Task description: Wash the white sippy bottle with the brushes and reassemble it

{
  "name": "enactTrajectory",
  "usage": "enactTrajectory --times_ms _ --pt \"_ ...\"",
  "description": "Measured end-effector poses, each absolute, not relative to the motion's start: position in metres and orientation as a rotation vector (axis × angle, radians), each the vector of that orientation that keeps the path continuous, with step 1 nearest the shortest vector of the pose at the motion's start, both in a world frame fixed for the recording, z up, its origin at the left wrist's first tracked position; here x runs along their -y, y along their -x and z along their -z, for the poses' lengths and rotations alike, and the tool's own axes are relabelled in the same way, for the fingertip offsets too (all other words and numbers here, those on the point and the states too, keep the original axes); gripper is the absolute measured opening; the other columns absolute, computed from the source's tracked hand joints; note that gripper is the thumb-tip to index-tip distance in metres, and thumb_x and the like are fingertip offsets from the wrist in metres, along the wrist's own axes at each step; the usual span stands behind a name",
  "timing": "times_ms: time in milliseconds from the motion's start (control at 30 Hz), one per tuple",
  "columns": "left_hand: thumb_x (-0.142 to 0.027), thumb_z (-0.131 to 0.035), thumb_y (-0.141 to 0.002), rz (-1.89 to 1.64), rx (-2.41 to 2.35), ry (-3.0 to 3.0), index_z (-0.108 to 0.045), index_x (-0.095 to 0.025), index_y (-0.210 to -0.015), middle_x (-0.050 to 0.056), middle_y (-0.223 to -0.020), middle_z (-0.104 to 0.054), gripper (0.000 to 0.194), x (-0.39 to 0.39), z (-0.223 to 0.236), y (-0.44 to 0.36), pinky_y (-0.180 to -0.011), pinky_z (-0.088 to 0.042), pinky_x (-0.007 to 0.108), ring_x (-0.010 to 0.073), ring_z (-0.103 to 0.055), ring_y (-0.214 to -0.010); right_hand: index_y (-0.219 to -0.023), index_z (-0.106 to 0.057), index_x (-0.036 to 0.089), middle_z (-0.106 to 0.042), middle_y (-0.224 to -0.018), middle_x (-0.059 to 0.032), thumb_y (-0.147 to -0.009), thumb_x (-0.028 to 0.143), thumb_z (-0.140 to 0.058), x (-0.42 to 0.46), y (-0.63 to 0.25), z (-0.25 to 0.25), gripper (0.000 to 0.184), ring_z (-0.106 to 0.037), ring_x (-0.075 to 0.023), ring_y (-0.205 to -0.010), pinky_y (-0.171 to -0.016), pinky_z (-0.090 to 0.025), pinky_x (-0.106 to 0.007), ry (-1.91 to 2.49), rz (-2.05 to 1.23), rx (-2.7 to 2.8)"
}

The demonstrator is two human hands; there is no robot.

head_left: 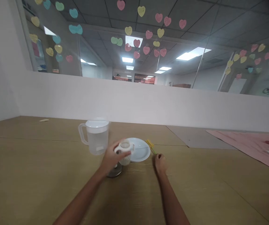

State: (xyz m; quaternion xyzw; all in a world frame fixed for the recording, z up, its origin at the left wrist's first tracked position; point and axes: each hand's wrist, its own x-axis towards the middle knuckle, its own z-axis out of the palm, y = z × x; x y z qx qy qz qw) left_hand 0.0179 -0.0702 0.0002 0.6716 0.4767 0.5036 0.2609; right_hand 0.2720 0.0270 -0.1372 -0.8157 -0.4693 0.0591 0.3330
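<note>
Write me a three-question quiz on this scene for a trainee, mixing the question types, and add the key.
1. True or false: the pitcher stands to the left of the plate.
2. Which of these does the left hand hold?
a) the plate
b) the cup
c) the pitcher
3. Fill in the colour: the right hand grips the yellow-headed tool by its ____ handle.

Key:
1. True
2. b
3. green
</note>
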Motion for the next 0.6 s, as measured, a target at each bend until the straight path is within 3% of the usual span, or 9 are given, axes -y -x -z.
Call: enactTrajectory --times_ms 233,600 --pt "-0.04 -0.069 -0.062 -1.291 -1.442 -1.831 -0.054 -0.019 -0.116 0.007 -0.108 -0.058 0.06 0.129 0.057 -0.042 -0.091 -0.041 0.033 0.0205 -0.053 -0.103 -0.089 -0.065 0.013 -0.066 -0.089 -0.0132 -0.088 0.029 -0.035 0.009 -0.254 0.139 0.034 -0.062 -0.0219 -0.077 -0.058 -0.037 -0.026 2.065 -0.234 1.428" --pt "-0.034 -0.069 -0.063 -1.315 -1.258 -1.898 -0.044 -0.018 -0.122 0.009 -0.119 -0.051 0.065 0.129 0.097 -0.051 -0.096 -0.038 0.035 0.0209 -0.048 -0.11 -0.092 -0.064 0.008 -0.064 -0.095 -0.019 -0.088 0.025 -0.035 0.025 -0.231 0.143 0.033 -0.06 -0.027 -0.09 -0.071 -0.04 -0.031 2.097 -0.218 1.523"
